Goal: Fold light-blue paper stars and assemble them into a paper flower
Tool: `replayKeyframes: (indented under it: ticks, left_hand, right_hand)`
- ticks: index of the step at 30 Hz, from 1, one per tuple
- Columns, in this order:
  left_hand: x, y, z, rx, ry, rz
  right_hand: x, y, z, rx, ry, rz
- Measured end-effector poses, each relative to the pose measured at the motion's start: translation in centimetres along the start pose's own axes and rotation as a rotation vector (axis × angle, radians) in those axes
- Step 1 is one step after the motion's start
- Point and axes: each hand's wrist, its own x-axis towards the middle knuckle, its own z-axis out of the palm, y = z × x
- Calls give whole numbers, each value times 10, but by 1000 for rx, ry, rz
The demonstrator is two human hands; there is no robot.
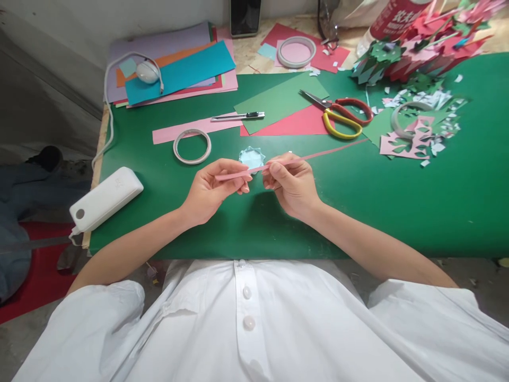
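A narrow pink paper strip (334, 150) runs between my two hands over the green table mat. My left hand (214, 188) pinches it near its left end, thumb below and fingers above. The thumb and fingertips of my right hand (292, 180) are closed on it farther along, and its long free end slants up to the right. Just beyond my fingertips lies a light blue paper piece with a scalloped edge (251, 157), partly hidden by the strip and my hands.
A tape roll (174, 148), a utility knife (238, 116) and scissors (338, 114) lie beyond my hands. At left sit a white power bank (106, 199) and stacked coloured paper (178, 71). Paper flowers (421, 53), scraps (441, 103) and a bottle (393, 21) occupy the back right.
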Motion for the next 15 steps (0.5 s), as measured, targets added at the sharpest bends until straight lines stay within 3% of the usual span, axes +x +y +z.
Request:
replayKeyframes:
  ticks: [7,15]
  left_hand:
    - [-4,-3,-2,42,-43,27]
    - [0,0,1,-81,85,5]
  right_hand:
    - [-1,1,0,-23,-39,19]
    - [-2,1,0,-63,-81,42]
